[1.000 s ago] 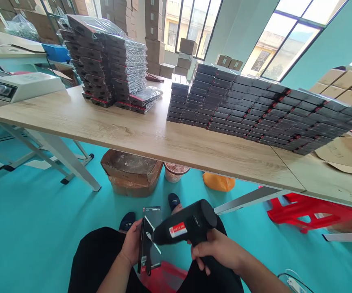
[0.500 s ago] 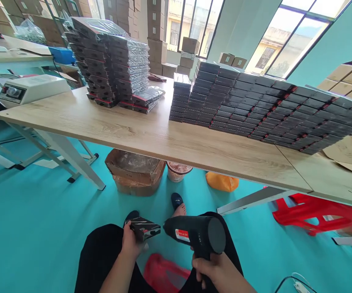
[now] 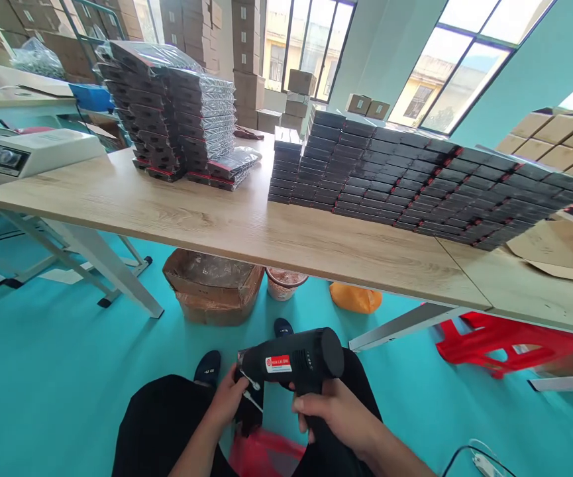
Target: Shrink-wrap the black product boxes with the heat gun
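Note:
My right hand (image 3: 323, 407) is wrapped round the handle of a black heat gun (image 3: 286, 358) with a red and white label, its nozzle pointing left. My left hand (image 3: 229, 397) grips a small black box (image 3: 250, 409) below the nozzle, over my lap. The gun partly covers this box, and bright white streaks show on its surface. On the wooden table (image 3: 216, 218) ahead stand piles of plastic-wrapped dark boxes (image 3: 167, 112) at the left and a long stack of black boxes (image 3: 405, 172) at the right.
A white machine (image 3: 42, 152) sits at the table's left end. Beneath the table are an open carton (image 3: 211, 291), a bin (image 3: 283, 283) and an orange bag (image 3: 356, 298). A red stool (image 3: 509, 344) lies at the right, and something red (image 3: 266, 454) shows between my legs.
The heat gun has moved left and slightly up, over the box in my left hand. My left hand has shifted right, and the box is now tilted downward. The view has shifted slightly.

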The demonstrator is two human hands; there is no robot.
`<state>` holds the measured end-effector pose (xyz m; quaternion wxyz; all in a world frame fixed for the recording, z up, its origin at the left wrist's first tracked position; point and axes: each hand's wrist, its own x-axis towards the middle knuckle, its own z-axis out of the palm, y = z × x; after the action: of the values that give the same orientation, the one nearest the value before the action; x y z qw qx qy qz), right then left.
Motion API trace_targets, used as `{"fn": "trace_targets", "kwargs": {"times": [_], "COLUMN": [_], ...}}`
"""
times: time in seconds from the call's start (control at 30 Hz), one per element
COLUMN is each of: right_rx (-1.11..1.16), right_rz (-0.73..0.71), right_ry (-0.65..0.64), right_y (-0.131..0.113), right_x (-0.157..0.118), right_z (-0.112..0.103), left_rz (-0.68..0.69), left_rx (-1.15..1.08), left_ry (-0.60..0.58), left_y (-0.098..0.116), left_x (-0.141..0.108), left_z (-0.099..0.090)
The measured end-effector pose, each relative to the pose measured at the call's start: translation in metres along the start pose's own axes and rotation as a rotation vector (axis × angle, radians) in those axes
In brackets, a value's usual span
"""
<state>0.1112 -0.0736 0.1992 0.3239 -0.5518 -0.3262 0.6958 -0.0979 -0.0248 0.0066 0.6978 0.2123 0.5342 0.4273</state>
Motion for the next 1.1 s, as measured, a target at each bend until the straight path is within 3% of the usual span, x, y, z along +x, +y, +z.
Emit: {"fn": "trace_targets", "kwargs": {"times": [0.2,0.3,0.4,0.53,0.63,0.77,0.97,1.1], "right_rx": [-0.09,-0.068,-0.075,-0.103,-0.067,-0.068,-0.127,-0.077], "right_rz": [-0.051,0.005,-0.014,-0.028,0.02,0.035,0.002,0.026], "right_ry": [0.136,0.037,-0.027,0.128,0.084,0.062,0.101,0.065], "right_y": [-0.007,-0.005,0.001,-0.001,-0.009,-0.013,-0.007,-0.008], "right_x": [0.009,0.005,0.004,0.003,-0.001,-0.005,-0.003,-0.002], "right_z": [-0.01,-0.01,-0.009,-0.022,-0.031,-0.029,-0.028,-0.032], "left_rz": [0.135,0.173,0.166,0.092,0.044,0.1,0.054,0.057], "left_rx": [0.126,0.162,0.173,0.097,0.051,0.082,0.203,0.04], "left_ry": [-0.035,0.012,0.02,0.017,0.037,0.022,0.048,0.075], "left_y": [0.002,0.001,0.003,0.008,0.011,0.013,0.008,0.006], "left_x": [0.0,0.003,0.004,0.0,-0.003,-0.003,0.001,0.004], "left_z": [0.001,-0.002,-0.002,0.001,0.004,0.007,-0.003,-0.008]}}
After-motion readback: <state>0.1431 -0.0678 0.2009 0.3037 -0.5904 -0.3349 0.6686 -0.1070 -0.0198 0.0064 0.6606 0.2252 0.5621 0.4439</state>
